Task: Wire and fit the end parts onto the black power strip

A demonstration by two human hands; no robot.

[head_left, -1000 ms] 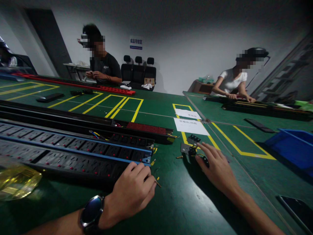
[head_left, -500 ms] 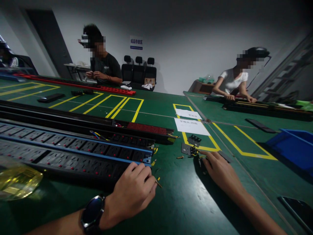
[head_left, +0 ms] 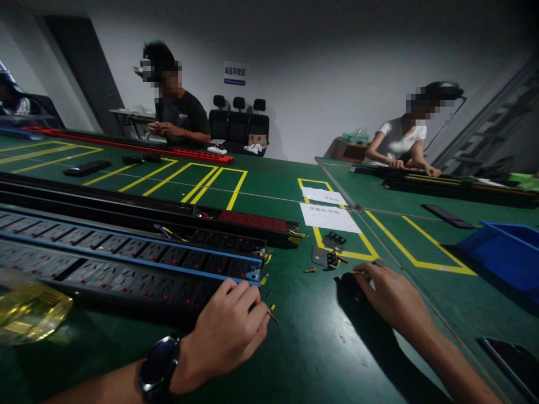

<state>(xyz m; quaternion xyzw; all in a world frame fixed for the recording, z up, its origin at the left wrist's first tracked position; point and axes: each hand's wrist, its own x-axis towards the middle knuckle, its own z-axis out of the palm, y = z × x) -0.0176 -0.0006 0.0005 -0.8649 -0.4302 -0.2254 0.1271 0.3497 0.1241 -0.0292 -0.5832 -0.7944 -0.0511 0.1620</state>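
Observation:
My left hand (head_left: 236,322), a watch on its wrist, is closed at the near end of a black socket strip (head_left: 138,278). A thin brass screw (head_left: 273,316) sticks out past its fingertips beside a yellow-green wire end. My right hand (head_left: 389,294) pinches a small dark piece with a yellow wire (head_left: 361,273) just above the table; the fingers partly hide it. To its left lie a grey end plate (head_left: 320,256) with wires, a second dark bracket (head_left: 336,240) and a loose brass screw (head_left: 309,271).
More socket strips, one blue-edged (head_left: 168,258) and one with dark red sockets (head_left: 256,220), extend left. A clear yellowish container (head_left: 37,308) stands at left. Paper labels (head_left: 330,217) lie ahead; a blue bin (head_left: 505,258) and phone (head_left: 511,362) are at right. Two people work across the table.
My right hand has drawn back to the right, away from the grey end plate, with the small dark piece in its fingers. My left hand has stayed in place.

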